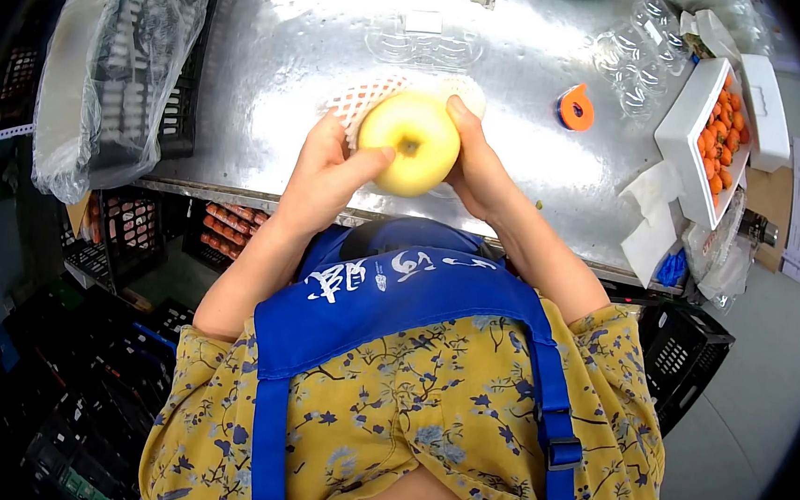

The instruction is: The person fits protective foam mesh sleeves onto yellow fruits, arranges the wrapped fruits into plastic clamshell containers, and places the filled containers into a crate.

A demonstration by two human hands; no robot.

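A large yellow apple-like fruit [410, 144] is held between my two hands above the metal table, its dimpled end facing up. My left hand [328, 164] grips its left side, with the thumb on the skin. On the right side my right hand [478, 162] holds it, the thumb near the top edge. White foam netting [367, 97] shows behind the fruit at the upper left, and another pale piece [464, 93] at its upper right. Most fingertips are hidden behind the fruit. Beyond it a clear plastic container [422, 47] lies on the table.
The metal table [277, 15] has a crate with plastic-wrapped contents [138, 60] at left. An orange tape roll [576, 108] lies right of my hands. Farther right are clear containers [641, 57], a white foam box [687, 127] of small orange-red fruit and white paper [651, 223].
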